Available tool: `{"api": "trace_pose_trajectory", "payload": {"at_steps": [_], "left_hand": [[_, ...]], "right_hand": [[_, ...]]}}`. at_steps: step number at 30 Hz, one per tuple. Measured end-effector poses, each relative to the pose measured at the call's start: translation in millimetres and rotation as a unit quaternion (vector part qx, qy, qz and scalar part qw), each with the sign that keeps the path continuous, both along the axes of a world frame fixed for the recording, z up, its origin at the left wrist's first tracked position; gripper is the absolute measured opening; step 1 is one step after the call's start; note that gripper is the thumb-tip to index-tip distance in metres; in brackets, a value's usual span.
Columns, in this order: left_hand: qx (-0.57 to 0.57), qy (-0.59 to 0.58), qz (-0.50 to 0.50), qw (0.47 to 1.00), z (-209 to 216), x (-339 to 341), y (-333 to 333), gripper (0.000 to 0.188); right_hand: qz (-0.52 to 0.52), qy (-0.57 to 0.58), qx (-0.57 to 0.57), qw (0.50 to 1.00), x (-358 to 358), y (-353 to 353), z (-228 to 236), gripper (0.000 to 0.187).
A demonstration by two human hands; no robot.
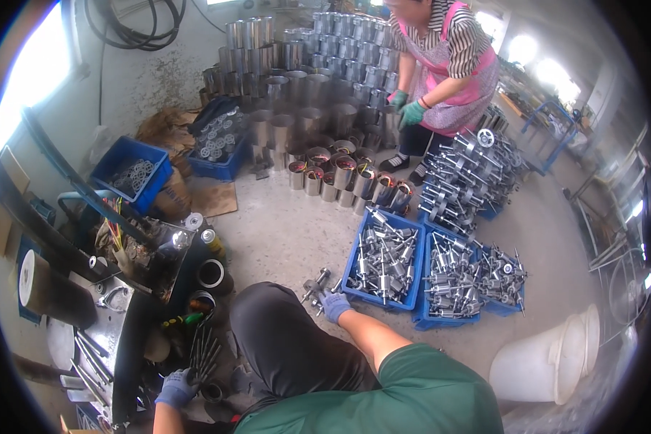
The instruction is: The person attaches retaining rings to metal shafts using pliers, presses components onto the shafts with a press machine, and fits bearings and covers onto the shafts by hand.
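In a grey-blue work glove, my left hand (177,388) is low at the left beside the bench. Its fingers close at the lower ends of a bunch of thin dark metal rods (205,353) that fan upward. My right hand (334,305), gloved alike, reaches down past my knee to the floor. Its fingers are around a metal rotor with a shaft (316,283), partly hidden by the glove. Right of that hand stands a blue crate (349,278) heaped with similar rotors and shafts.
More blue crates (432,320) of rotors stand at the right, near white buckets (535,365). A co-worker (452,79) in green gloves handles a metal cylinder by stacked cylinders (340,50). Wired stators (345,173) sit mid-floor. A cluttered metal bench (116,300) is at the left.
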State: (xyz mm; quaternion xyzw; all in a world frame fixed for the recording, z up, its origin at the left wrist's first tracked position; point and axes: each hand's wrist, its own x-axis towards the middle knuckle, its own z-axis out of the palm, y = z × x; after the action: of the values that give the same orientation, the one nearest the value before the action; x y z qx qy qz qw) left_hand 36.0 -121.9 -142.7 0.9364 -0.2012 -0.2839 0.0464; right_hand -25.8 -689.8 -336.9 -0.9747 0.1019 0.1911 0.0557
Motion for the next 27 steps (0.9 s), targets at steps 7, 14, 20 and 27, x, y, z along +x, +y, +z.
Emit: {"api": "trace_pose_trajectory", "payload": {"at_steps": [7,14,20,27], "left_hand": [[0.020,0.017,-0.008,1.000,-4,3,3,0.056],[0.029,0.005,-0.021,0.999,-3,-5,4,0.059],[0.022,0.006,-0.005,1.000,1,-11,6,0.059],[0.006,-0.009,0.002,1.000,10,-11,-4,0.057]], "right_hand": [[-0.011,-0.040,-0.030,0.999,-2,3,-4,0.049],[0.069,-0.004,-0.067,0.995,-6,10,-5,0.051],[0.122,0.001,-0.038,0.992,-23,10,-15,0.070],[-0.227,-0.181,0.105,0.951,-100,-6,-35,0.083]]}}
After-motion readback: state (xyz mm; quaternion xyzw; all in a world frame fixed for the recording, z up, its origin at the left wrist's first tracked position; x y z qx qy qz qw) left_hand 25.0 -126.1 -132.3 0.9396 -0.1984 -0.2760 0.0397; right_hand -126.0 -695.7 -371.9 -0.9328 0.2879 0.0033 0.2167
